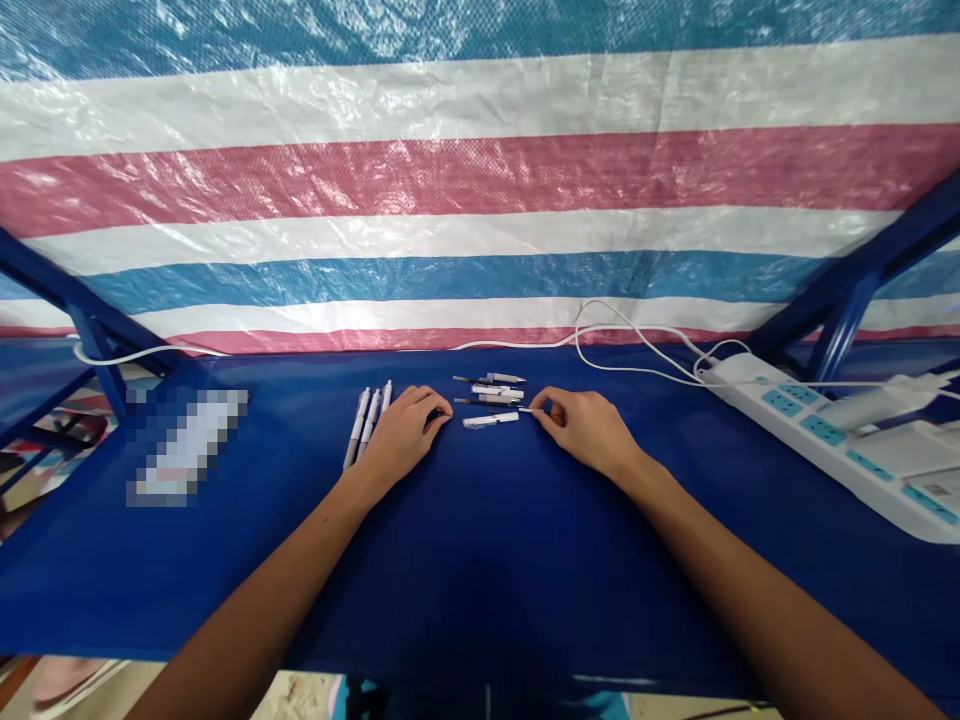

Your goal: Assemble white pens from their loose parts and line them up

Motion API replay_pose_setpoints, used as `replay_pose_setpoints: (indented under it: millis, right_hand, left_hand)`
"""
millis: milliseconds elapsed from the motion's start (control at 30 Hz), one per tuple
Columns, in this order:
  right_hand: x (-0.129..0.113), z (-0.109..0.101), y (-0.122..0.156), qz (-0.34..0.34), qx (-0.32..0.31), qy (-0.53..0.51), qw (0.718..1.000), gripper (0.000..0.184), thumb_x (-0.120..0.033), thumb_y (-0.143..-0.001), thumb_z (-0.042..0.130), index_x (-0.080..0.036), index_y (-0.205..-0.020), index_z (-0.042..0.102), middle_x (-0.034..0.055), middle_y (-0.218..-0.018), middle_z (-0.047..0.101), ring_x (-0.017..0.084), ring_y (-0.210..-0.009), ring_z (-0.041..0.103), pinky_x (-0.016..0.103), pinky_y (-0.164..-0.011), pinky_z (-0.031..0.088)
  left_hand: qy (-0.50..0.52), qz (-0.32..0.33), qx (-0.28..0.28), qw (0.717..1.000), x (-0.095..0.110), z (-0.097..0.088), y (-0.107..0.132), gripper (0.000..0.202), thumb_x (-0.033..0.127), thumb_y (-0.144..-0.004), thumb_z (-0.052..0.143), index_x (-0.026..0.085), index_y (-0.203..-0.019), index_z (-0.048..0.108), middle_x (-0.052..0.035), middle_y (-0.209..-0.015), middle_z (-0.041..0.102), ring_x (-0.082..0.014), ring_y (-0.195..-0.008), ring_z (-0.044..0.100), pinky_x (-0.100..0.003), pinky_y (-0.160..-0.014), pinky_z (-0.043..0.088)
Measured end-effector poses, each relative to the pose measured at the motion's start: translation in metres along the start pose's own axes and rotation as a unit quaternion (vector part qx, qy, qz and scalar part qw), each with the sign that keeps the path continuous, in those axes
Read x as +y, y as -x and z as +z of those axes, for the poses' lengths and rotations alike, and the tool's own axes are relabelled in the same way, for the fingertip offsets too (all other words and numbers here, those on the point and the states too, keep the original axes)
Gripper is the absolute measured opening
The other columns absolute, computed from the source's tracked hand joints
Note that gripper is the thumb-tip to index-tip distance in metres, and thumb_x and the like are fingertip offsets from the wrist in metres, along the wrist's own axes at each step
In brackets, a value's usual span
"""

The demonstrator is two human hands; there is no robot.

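Observation:
My left hand (405, 430) rests on the blue table (480, 560), fingers curled, its fingertips pinched on a small dark part I cannot make out. Just left of it lie three assembled white pens (367, 425) side by side. My right hand (585, 428) is curled too, thumb and forefinger pinching a small white pen piece near a white pen barrel (491, 420). Between and beyond the hands lie several loose pen parts (495, 388): white barrels and thin dark refills.
A white power strip (817, 440) with plugged chargers and white cables (637, 345) lies at the right. A blurred white object (187, 445) sits at the left. A striped tarp (480, 180) hangs behind, flanked by blue frame bars (847, 290).

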State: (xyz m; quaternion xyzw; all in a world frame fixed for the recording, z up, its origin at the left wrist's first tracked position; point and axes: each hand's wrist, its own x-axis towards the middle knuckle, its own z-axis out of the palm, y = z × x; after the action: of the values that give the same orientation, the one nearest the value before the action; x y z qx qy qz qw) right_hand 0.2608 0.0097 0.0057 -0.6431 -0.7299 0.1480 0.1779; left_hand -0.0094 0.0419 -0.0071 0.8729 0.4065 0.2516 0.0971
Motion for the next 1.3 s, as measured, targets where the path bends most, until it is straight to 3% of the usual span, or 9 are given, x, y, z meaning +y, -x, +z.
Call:
replay_pose_setpoints:
  millis: [167,267,400,767,967,1300]
  right_hand:
    - [0.002,0.004,0.002,-0.066,0.093,-0.076,0.991,0.018,-0.027,-0.086,0.056,-0.021,-0.087,0.073,0.004,-0.075,0.062,0.015,-0.06,0.054,0.027,-0.059,0.044]
    - [-0.002,0.006,0.004,-0.089,0.115,-0.13,0.981,0.019,-0.028,-0.088,0.054,-0.02,-0.088,0.072,0.0072,-0.085,0.067,0.016,-0.065,0.06,0.028,-0.061,0.049]
    - [-0.011,0.009,0.008,-0.12,0.098,-0.173,0.973,0.019,-0.028,-0.089,0.053,-0.02,-0.087,0.07,0.0075,-0.085,0.071,0.018,-0.069,0.065,0.027,-0.058,0.05]
    - [-0.029,0.015,0.023,-0.198,0.039,-0.218,0.955,0.021,-0.028,-0.093,0.053,-0.019,-0.091,0.071,0.0053,-0.082,0.073,0.014,-0.061,0.061,0.023,-0.055,0.05]
    - [-0.029,0.015,0.022,-0.223,0.054,-0.228,0.946,0.018,-0.025,-0.093,0.054,-0.02,-0.089,0.071,0.0039,-0.078,0.072,0.012,-0.058,0.06,0.022,-0.052,0.049]
    - [-0.028,0.017,0.022,-0.232,0.059,-0.224,0.945,0.017,-0.023,-0.093,0.055,-0.019,-0.089,0.071,0.004,-0.079,0.072,0.012,-0.058,0.061,0.022,-0.052,0.049]
  left_hand:
    - [0.036,-0.005,0.018,0.999,0.002,-0.003,0.0,0.016,0.018,-0.097,0.053,0.021,-0.089,0.067,-0.0031,-0.083,0.07,-0.0206,-0.082,0.063,-0.035,-0.079,0.056]
    - [0.072,0.009,0.035,0.997,0.008,-0.004,0.001,0.017,0.021,-0.099,0.053,0.021,-0.096,0.069,-0.0038,-0.087,0.072,-0.0191,-0.08,0.064,-0.034,-0.079,0.057]
    - [0.105,0.039,0.068,0.991,0.015,-0.001,0.003,0.02,0.023,-0.101,0.053,0.02,-0.107,0.071,-0.006,-0.093,0.075,-0.0196,-0.085,0.066,-0.034,-0.081,0.057]
    - [0.146,0.091,0.058,0.983,0.035,0.012,0.008,0.021,0.024,-0.102,0.055,0.018,-0.1,0.075,-0.0067,-0.09,0.076,-0.0184,-0.085,0.068,-0.031,-0.082,0.057]
    - [0.171,0.109,0.086,0.975,0.037,0.013,0.009,0.02,0.025,-0.101,0.056,0.016,-0.099,0.075,-0.0075,-0.088,0.076,-0.0181,-0.084,0.069,-0.03,-0.081,0.058]
    - [0.177,0.103,0.082,0.975,0.038,0.012,0.009,0.017,0.022,-0.099,0.059,0.017,-0.097,0.074,-0.0069,-0.087,0.076,-0.0178,-0.083,0.069,-0.03,-0.08,0.057]
